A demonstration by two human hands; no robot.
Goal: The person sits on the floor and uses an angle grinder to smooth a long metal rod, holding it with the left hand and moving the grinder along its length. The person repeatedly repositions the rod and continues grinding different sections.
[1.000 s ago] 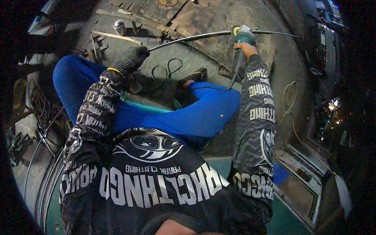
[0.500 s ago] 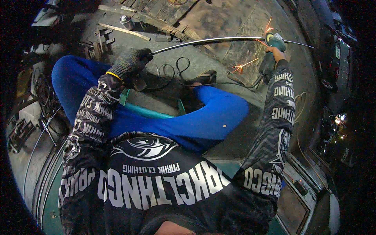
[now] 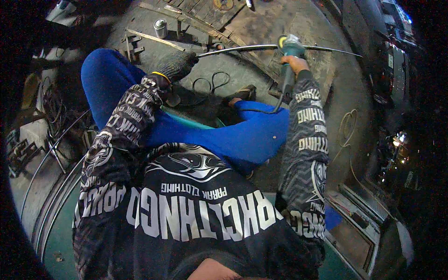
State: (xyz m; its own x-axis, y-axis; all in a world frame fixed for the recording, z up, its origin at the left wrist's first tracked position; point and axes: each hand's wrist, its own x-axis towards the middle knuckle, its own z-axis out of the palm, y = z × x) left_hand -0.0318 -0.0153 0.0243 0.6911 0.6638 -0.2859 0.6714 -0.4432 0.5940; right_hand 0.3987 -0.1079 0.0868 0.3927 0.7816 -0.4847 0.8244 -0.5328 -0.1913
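A grey knit glove with a yellow cuff covers my left hand [image 3: 176, 66], which is closed round the near end of a long, thin metal rod [image 3: 242, 49]. The rod curves away to the right, past the far side of the workspace. My bare right hand [image 3: 295, 63] grips a teal and black angle grinder [image 3: 292, 48] by its body. The grinder's pale disc [image 3: 283, 41] is up against or right beside the rod; whether it touches I cannot tell. A black cord runs from the grinder's lower end across my blue-trousered leg.
A spray can [image 3: 160, 28] stands on the concrete floor, near a wooden strip [image 3: 155, 40] and metal brackets [image 3: 133, 47]. Wooden boards [image 3: 196, 23] lie at the far side. Black cord [image 3: 211, 84] loops before my foot. Bent rods [image 3: 51, 210] lie at my left.
The grinder and my right hand have moved left along the rod. Orange sparks seen earlier are gone. My left hand, still on the rod, appears further right and slightly higher as the view shifts.
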